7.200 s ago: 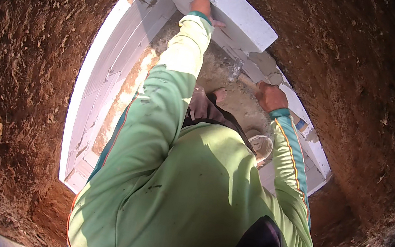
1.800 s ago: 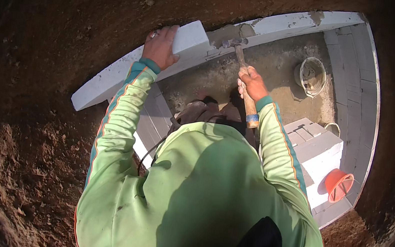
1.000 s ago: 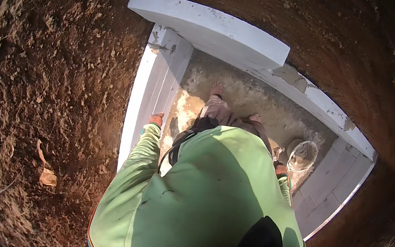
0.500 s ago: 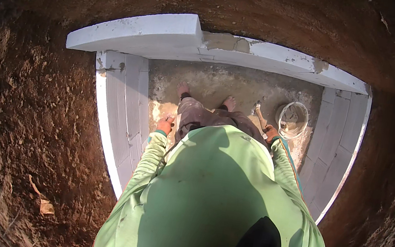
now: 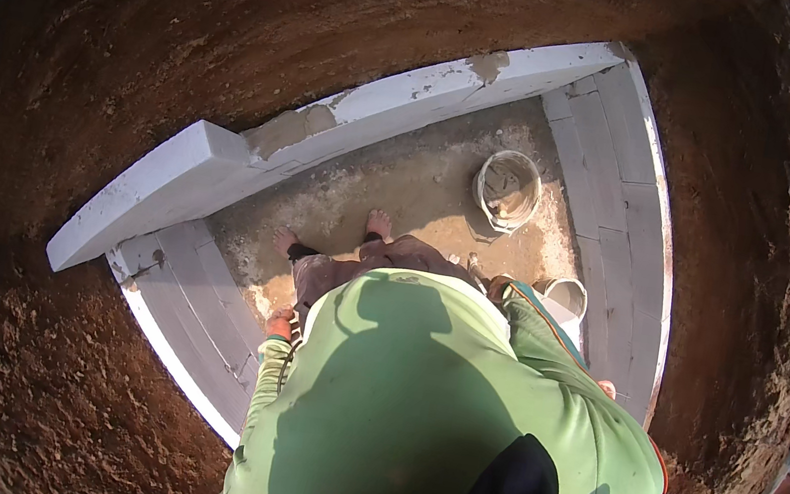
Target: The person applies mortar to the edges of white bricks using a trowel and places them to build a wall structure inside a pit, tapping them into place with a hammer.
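Beside my left thigh hangs my left hand point(image 5: 280, 322), near the left block wall point(image 5: 198, 285). Its fingers are too small and turned away to read. My right hand point(image 5: 497, 288), low by my right hip and partly covered by the green sleeve, is closed on a short wooden-handled tool point(image 5: 476, 272). Only a bit of that tool shows, and its head is unclear. Ahead of this hand stands a round whitish bucket point(image 5: 480, 195) with grey-brown material in it. A second white bucket point(image 5: 562, 317) is just right of my right forearm, partly hidden by the sleeve.
Low walls of pale blocks enclose the cement floor point(image 5: 346, 202) under my bare feet. One block point(image 5: 156, 183) sits higher on the far wall point(image 5: 415, 103), next to patches of mortar. Another block wall point(image 5: 621, 218) runs along the right. Brown earth banks point(image 5: 194, 27) rise outside.
My body has turned to the right, so the walls appear tilted. The bucket has shifted leftward in view, and a second one has appeared. The wooden-handled tool is now mostly hidden by my body.
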`<state>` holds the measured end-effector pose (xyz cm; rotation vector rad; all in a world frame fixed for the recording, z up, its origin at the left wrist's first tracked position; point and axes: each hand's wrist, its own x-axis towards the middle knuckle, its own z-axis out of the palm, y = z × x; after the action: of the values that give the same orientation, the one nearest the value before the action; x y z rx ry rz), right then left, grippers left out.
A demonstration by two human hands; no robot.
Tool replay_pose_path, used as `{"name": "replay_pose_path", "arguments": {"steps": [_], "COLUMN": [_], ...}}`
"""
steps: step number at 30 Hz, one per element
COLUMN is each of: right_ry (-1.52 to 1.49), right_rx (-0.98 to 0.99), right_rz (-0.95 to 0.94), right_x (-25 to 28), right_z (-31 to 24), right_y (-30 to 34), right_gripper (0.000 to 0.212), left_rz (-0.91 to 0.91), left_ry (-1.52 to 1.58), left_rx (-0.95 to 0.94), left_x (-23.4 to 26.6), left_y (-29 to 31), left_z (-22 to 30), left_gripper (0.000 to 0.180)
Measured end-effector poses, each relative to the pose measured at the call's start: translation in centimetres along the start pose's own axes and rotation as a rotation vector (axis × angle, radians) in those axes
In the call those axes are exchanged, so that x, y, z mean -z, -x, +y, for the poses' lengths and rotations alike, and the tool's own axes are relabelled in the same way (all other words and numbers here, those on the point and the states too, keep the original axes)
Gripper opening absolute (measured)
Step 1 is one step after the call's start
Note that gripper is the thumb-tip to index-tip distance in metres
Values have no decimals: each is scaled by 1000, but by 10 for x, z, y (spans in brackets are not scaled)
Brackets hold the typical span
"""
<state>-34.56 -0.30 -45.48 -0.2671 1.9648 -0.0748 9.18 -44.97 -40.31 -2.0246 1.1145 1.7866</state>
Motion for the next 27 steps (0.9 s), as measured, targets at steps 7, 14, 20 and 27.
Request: {"name": "replay_pose_path", "arguments": {"steps": [7,14,20,27], "right_ry": [-522,4,106,160], "right_rx": [-112,123,-3,58], "right_rz": [-97,64,109,-50], "right_x": [-16,9,-10,7], "right_z": [4,-125,-66,-67], "right_y": [-32,1,-51,-36], "right_gripper": [19,31,32,53], "left_rz": [-63,85,-29,-32], "left_ry": [108,157,94,192], "left_rx": [-144,-165,-61,36], "left_x": [-4,42,1,12], "left_y": [-26,-22,-19,-22], "left_z": [70,72,37,-49], "left_gripper": [31,25,28,48]}}
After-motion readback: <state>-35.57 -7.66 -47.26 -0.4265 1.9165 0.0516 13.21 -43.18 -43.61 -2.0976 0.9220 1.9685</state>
